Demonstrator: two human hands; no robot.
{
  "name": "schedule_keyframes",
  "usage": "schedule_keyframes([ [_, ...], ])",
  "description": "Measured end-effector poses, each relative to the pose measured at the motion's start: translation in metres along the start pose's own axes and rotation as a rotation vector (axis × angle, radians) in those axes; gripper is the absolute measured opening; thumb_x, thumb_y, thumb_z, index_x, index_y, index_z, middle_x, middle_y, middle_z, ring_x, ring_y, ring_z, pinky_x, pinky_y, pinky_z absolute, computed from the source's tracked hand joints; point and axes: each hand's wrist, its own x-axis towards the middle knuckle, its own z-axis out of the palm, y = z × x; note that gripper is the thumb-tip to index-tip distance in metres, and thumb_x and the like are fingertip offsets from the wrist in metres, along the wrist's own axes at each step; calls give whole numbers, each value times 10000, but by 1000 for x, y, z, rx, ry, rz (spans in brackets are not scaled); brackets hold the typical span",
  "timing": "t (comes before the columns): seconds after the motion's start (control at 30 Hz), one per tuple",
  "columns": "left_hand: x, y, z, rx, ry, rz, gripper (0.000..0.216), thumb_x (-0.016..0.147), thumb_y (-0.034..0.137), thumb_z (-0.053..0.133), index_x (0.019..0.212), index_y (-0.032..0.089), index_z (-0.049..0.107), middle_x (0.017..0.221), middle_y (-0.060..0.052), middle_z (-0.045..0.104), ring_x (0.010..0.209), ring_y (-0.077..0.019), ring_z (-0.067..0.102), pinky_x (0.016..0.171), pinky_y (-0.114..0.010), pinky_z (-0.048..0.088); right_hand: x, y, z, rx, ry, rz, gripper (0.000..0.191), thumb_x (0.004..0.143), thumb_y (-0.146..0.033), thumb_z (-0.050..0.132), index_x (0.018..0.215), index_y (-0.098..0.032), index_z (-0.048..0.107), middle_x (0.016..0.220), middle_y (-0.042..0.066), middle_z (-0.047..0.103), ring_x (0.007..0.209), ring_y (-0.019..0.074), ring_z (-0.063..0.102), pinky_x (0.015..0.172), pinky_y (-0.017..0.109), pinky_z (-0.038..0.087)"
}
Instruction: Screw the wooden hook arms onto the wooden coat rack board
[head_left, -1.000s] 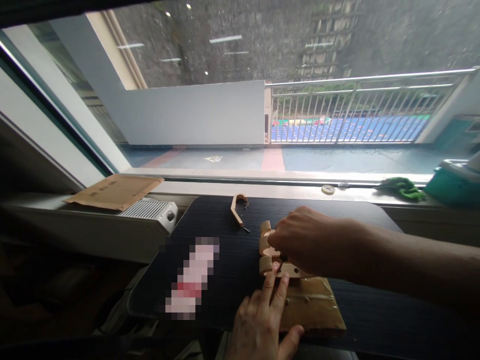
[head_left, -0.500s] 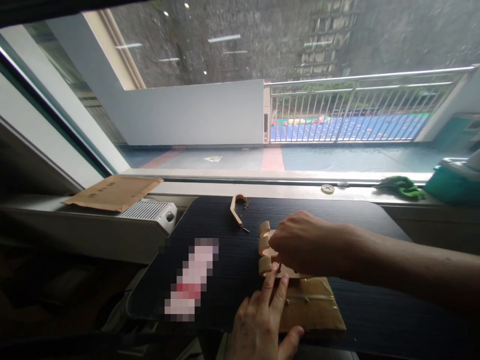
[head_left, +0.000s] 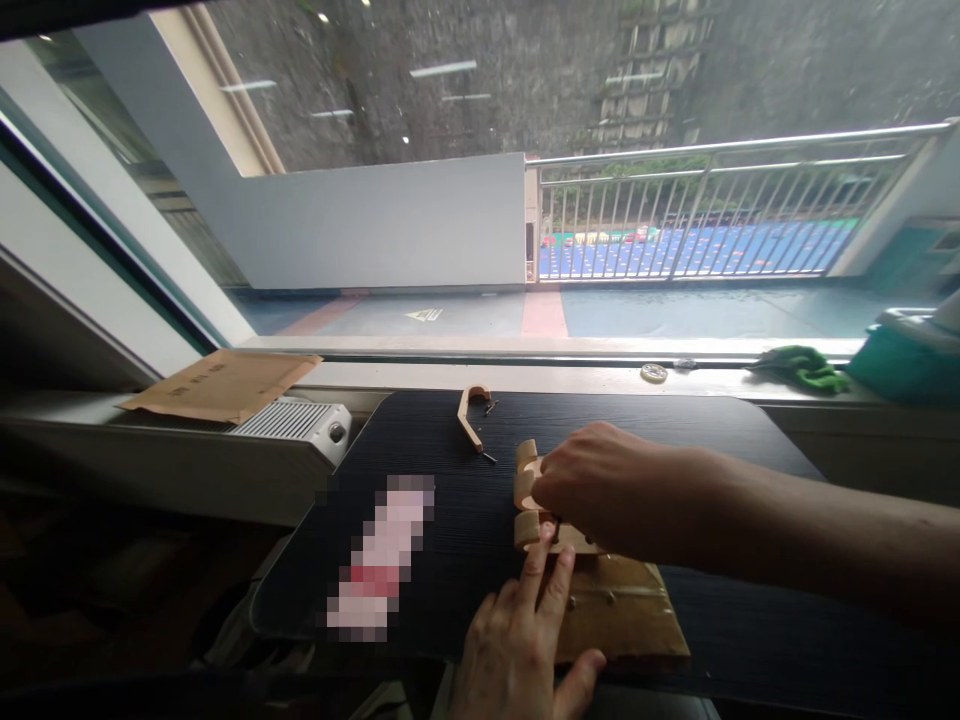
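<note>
The left hand's (head_left: 517, 650) index and middle fingers (head_left: 551, 560) lie stretched out side by side, their tips pressing on the near edge of a pale wooden piece (head_left: 527, 497) just below the middle of the frame. Its thumb splays out to the right. The right hand (head_left: 600, 490) comes in from the right edge with its fingers curled close together over the same piece. Their tips are hidden, so it cannot be told what they pinch.

The wooden piece is smooth, light-coloured and made of rounded lobes. Its lower end rests on a flat, creased brown cardboard sheet (head_left: 626, 625) at lower centre. Both lie on a black table (head_left: 435, 440) with fine wood grain.

Above and to the left lies a thin curved wooden hook (head_left: 469, 415), with a small dark screw (head_left: 489, 458) just beside it. On the sill at upper right are a crumpled green cloth (head_left: 802, 367) and a small tape roll (head_left: 654, 373). At left, a brown envelope (head_left: 221, 383) sits by a white ribbed heater (head_left: 300, 420).
</note>
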Motion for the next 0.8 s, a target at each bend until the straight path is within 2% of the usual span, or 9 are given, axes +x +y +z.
schedule_keyframes([
  [0.17,0,0,1,-26,-13,-4,736,792,376,596,1428,124,322,1435,-210,354,996,-300,624,776,-395,543,0,5,8,-17,66,11,100,790,-105,567,758,-137,656,692,66,665,632,164,602,484,253,283],
  [0.3,1,0,-1,-24,-14,-3,739,795,374,593,1431,120,314,1431,-216,358,990,-296,627,780,-395,542,-4,5,7,-15,107,60,98,815,-147,555,809,-143,653,727,70,667,648,167,604,491,256,290],
  [0.5,0,0,1,2,29,9,735,804,393,583,1433,126,311,1398,-214,411,1009,-299,622,778,-383,544,-10,0,-5,-5,63,33,99,744,-82,616,814,-140,655,723,51,647,662,146,602,508,255,297],
  [0.63,-1,-1,4,16,43,25,760,798,413,591,1436,122,299,1352,-213,471,1052,-307,603,776,-372,545,-4,-1,1,-27,45,-31,138,696,-49,646,809,-127,652,758,57,657,646,148,594,485,254,284],
  [0.8,-1,-1,5,-23,32,-4,756,804,390,581,1449,152,267,1441,-184,360,1051,-301,600,785,-372,537,-2,4,9,10,60,-2,47,735,-104,632,770,-131,646,699,50,646,634,155,593,464,249,256],
])
